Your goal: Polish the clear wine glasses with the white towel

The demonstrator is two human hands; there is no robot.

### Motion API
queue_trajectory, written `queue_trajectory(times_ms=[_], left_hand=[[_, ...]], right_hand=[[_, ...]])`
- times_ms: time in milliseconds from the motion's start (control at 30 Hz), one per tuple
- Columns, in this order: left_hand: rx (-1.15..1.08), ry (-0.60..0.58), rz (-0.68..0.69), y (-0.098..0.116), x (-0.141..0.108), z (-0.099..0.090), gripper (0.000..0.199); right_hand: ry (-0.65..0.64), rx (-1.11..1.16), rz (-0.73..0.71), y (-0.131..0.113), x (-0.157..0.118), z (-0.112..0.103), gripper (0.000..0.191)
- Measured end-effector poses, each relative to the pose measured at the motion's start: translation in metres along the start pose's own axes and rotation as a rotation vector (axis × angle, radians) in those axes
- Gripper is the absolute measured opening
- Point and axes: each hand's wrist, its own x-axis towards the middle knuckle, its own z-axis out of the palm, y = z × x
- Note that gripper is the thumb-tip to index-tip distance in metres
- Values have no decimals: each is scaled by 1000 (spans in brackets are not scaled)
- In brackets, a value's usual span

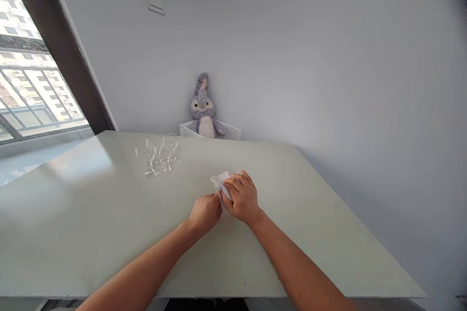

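Observation:
A crumpled white cloth is bunched between my two hands, above the middle of the table. My right hand is closed over it from the right, fingers bent around the folds. My left hand is a fist against the cloth's lower left side. What sits inside that fist is hidden, and I cannot tell whether the cloth wraps anything. Several clear stemmed glasses stand upright in a close group, farther off to the left of my hands.
The pale, glossy table reaches to the wall. Past its far edge, a grey plush toy sits in a white perforated basket. A window lies on the left, and a switch is on the wall.

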Motion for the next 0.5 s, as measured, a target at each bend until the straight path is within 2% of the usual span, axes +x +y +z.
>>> queue_trajectory(times_ms=[67,133,200,267,367,500], left_hand=[[115,-13,49,1,-2,-2,34],[208,-38,85,3,-2,-3,46],[223,-63,77,5,-2,-1,48],[191,-64,13,7,-1,0,44],[127,-28,-103,10,0,0,45],[-35,3,-174,10,1,1,47]], right_hand=[[0,153,202,6,1,-5,21],[-28,380,490,13,3,-8,30],[-30,665,794,20,3,-9,38],[29,967,1013,25,3,-7,38],[142,1297,1155,24,3,-1,33],[205,1467,1204,12,1,8,39]])
